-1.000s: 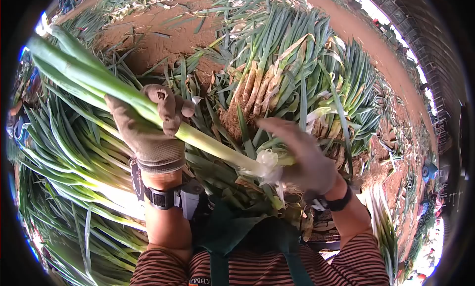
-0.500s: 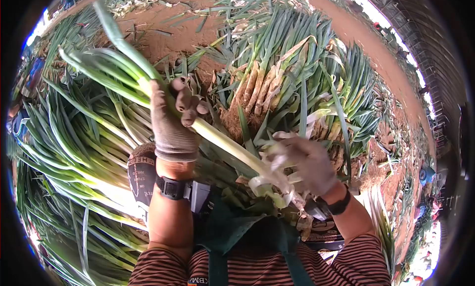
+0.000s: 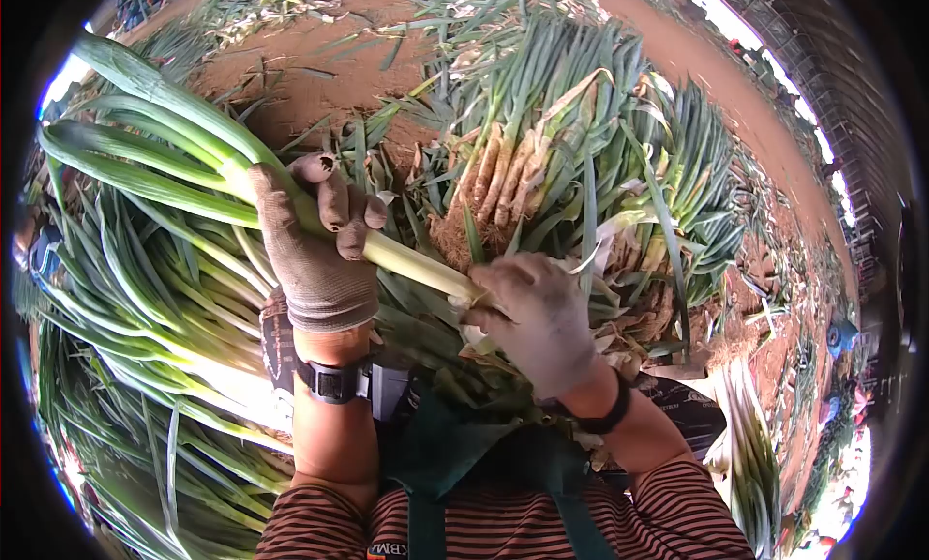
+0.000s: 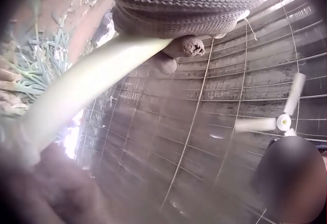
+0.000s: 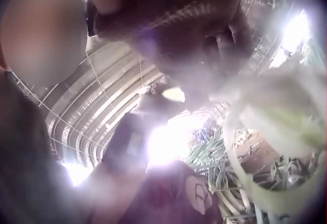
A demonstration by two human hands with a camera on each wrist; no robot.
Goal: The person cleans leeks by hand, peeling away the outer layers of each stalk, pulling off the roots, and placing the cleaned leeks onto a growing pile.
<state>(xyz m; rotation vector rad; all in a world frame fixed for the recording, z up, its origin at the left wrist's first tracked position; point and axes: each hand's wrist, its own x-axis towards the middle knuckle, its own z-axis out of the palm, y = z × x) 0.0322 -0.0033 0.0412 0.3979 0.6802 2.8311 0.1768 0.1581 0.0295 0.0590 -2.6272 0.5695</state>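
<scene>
In the head view my gloved left hand [image 3: 324, 241] grips a large green onion [image 3: 416, 265] around its pale green stalk. The long leaves fan out to the upper left. My gloved right hand [image 3: 537, 318] has its fingers and thumb around the lower white end, hiding the tip. In the left wrist view the white stalk [image 4: 87, 86] runs from the left glove down to the blurred right hand [image 4: 61, 188]. A pale curled strip of peel [image 5: 255, 183] hangs close to the camera in the right wrist view.
A big heap of green onions [image 3: 145, 299] lies at my left. Ahead stands a bundle with soil-covered stalks and roots [image 3: 503, 178]. Another small bunch [image 3: 750, 444] lies at my right. Reddish bare soil [image 3: 290, 76] and scattered leaf scraps show beyond.
The right hand swept outward from the white end with loose peel, then came back left onto the stalk. The left hand tilted the green onion up and lowered its leaves leftward again.
</scene>
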